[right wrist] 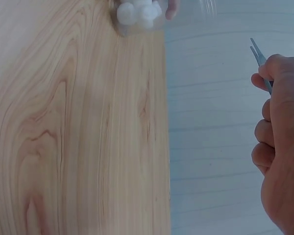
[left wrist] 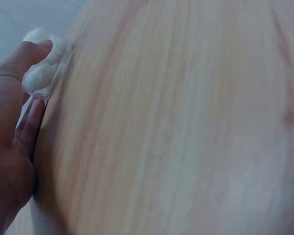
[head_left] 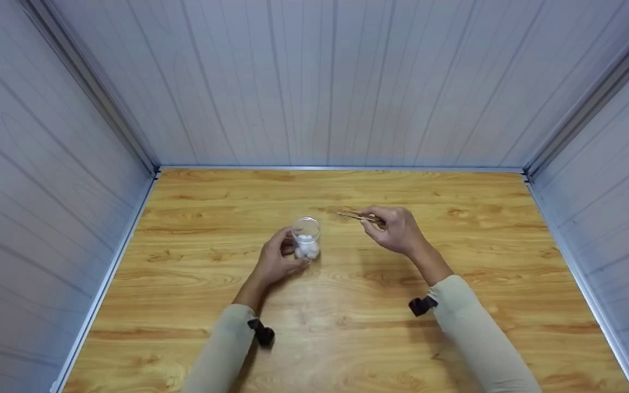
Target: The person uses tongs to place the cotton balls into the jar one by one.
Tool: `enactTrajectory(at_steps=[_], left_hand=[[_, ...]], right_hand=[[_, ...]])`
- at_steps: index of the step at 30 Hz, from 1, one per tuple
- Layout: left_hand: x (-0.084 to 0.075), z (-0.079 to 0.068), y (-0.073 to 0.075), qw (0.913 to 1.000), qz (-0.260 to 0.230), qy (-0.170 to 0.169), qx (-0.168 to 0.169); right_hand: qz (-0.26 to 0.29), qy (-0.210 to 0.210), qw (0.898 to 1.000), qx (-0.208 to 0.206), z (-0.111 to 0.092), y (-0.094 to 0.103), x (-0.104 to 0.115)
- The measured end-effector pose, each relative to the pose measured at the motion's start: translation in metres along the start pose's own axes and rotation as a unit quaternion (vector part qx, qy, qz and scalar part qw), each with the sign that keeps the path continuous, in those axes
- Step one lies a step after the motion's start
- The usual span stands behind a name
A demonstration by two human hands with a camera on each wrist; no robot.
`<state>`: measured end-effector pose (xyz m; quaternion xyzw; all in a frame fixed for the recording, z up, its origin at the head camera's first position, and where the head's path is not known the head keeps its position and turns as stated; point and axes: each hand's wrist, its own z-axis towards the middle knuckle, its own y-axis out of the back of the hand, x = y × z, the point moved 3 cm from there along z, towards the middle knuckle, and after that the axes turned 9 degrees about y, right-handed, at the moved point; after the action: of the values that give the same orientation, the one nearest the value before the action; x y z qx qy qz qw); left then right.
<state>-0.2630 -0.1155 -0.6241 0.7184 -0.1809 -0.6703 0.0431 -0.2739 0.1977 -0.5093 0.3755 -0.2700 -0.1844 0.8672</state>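
A clear cup point(head_left: 307, 229) stands on the wooden table with several white cotton balls point(head_left: 307, 248) in its lower part. My left hand point(head_left: 277, 262) grips the cup from its left side, the thumb across the near face, as the left wrist view also shows. To the right of the cup, my right hand point(head_left: 395, 229) pinches a pair of tweezers point(right wrist: 258, 55) between thumb and fingers. The tweezers point left toward the cup, above the table and apart from it. Their two tips stand slightly apart with nothing between them.
The wooden tabletop point(head_left: 342, 338) runs back to a pale panelled wall point(head_left: 314, 82). Similar walls rise at the left point(head_left: 36, 191) and right point(head_left: 609, 180). Black wrist cameras point(head_left: 262, 333) sit on both sleeves.
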Motion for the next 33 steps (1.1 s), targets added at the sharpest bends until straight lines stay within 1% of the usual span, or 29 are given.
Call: enactTrajectory(at_steps=[4,9,19,29,33], left_hand=[[0.0,0.0,0.0,1.0,0.002,-0.004,-0.002],[0.0,0.001,0.001,1.0,-0.001,0.0,0.0],[0.001,0.002,0.0,0.9999,0.013,-0.006,0.002],[-0.001,0.001,0.001,0.9999,0.009,-0.006,0.002],[-0.001,0.002,0.0,0.9999,0.01,-0.004,0.001]], right_hand=[[0.005,-0.005,1.0,-0.003,-0.005,0.005,-0.004],[0.01,-0.016,1.0,-0.009,-0.013,0.011,-0.01],[0.01,-0.03,0.999,-0.013,-0.024,0.022,-0.019],[-0.003,-0.036,0.999,-0.017,-0.032,0.024,-0.024],[-0.007,-0.055,0.998,-0.011,-0.034,0.022,-0.024]])
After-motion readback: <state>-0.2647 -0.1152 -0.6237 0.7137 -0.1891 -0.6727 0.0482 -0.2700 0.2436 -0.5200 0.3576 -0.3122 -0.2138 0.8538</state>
